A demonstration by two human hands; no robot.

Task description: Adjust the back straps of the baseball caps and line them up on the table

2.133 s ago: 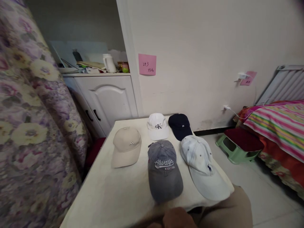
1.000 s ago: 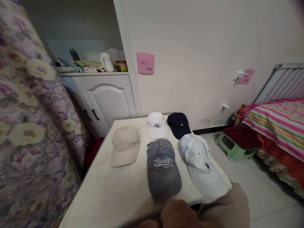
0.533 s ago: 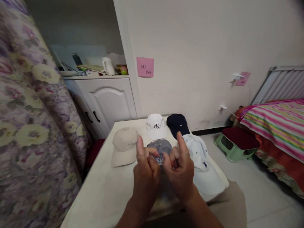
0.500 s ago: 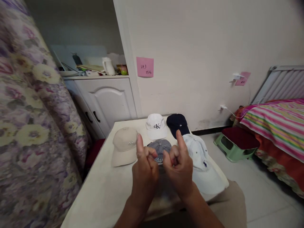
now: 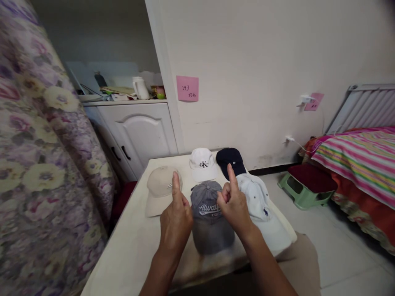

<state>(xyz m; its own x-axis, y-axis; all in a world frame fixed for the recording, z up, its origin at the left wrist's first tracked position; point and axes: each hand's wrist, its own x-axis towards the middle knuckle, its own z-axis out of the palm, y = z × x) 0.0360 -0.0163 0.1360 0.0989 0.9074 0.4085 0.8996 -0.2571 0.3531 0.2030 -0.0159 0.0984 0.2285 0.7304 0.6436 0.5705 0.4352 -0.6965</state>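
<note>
Several caps lie on a cream table. A grey cap with white lettering sits in the middle front, between my two raised hands. My left hand is a fist with the index finger pointing up, in front of a beige cap. My right hand is curled the same way, index finger up, over a pale blue cap. Neither hand holds anything. A white cap and a navy cap lie at the far edge.
A floral curtain hangs close on the left. Behind the table stands a white cabinet with clutter on top and a wall with a pink note. To the right are a green stool, a striped bed and a radiator.
Both hands rose from the bottom edge into view with index fingers up. Since half a second ago they have moved apart, uncovering the grey cap between them.
</note>
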